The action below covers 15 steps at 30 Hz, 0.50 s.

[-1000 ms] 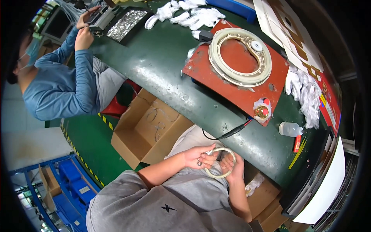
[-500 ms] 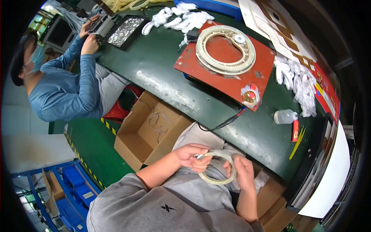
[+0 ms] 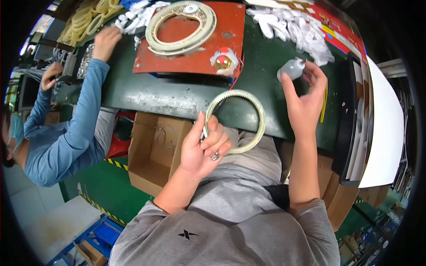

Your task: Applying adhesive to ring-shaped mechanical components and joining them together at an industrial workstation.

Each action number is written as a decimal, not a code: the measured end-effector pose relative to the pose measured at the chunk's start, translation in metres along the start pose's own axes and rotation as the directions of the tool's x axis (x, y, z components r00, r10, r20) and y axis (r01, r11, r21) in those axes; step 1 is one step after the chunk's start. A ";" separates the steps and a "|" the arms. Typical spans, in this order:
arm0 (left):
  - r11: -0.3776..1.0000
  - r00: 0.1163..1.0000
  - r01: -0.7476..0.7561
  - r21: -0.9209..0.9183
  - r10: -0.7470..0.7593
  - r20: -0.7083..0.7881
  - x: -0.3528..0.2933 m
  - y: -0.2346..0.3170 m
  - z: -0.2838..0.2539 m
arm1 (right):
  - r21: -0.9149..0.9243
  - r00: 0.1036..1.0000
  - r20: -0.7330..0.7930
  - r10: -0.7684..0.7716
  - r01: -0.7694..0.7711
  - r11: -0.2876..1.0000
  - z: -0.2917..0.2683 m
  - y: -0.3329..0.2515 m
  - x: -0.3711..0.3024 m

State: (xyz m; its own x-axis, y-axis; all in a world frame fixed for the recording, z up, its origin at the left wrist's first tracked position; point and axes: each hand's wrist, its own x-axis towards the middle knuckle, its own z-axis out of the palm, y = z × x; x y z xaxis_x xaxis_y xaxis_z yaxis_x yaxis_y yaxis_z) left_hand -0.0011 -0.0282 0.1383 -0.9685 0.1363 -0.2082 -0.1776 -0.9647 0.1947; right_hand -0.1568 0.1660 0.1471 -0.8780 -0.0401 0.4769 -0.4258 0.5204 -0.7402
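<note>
My left hand (image 3: 205, 146) is closed on the left side of a cream plastic ring gear (image 3: 262, 119), whose inner edge is toothed. The ring is held up in front of the table edge. A small shiny metal piece (image 3: 215, 156) shows at the curled fingers; its kind is unclear. Over the right part of the table, my right hand (image 3: 306, 95) has thumb and fingers apart around a small translucent bottle (image 3: 290, 70). The bottle lies on the table, and I cannot tell whether the fingers touch it. Yellow tweezers (image 3: 324, 104) lie partly behind this hand.
A red plate (image 3: 186, 66) on the green table (image 3: 177, 95) carries a larger toothed ring housing (image 3: 213, 26) with a white gear. White gloves (image 3: 297, 33) lie behind. A cardboard box (image 3: 155, 153) stands below. At left, a co-worker in blue sleeves (image 3: 86, 93) reaches over the table.
My right hand has let go of the ring gear and moved forward to the bottle. My left hand has raised the ring. The view has shifted; the co-worker's hand has moved toward the gloves.
</note>
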 end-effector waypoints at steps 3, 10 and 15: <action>0.999 0.999 -0.036 0.017 0.036 -0.036 0.002 -0.006 -0.001 | 0.145 0.993 0.074 0.088 -0.098 0.985 0.008 0.005 0.003; 0.987 0.992 -0.072 0.143 0.086 -0.095 0.001 -0.007 0.000 | 0.593 0.973 0.162 0.165 -0.230 0.772 -0.025 -0.006 -0.030; 0.987 0.991 -0.054 0.152 0.072 -0.111 0.001 -0.004 0.006 | 0.623 0.898 0.367 0.245 -0.432 0.652 -0.053 -0.021 -0.054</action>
State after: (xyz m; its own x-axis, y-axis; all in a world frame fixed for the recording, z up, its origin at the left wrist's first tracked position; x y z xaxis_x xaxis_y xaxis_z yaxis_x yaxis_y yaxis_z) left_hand -0.0022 -0.0226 0.1426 -0.9533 0.0407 -0.2992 -0.1492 -0.9250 0.3494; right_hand -0.0892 0.2022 0.1619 -0.9724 -0.2214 0.0733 -0.0344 -0.1747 -0.9840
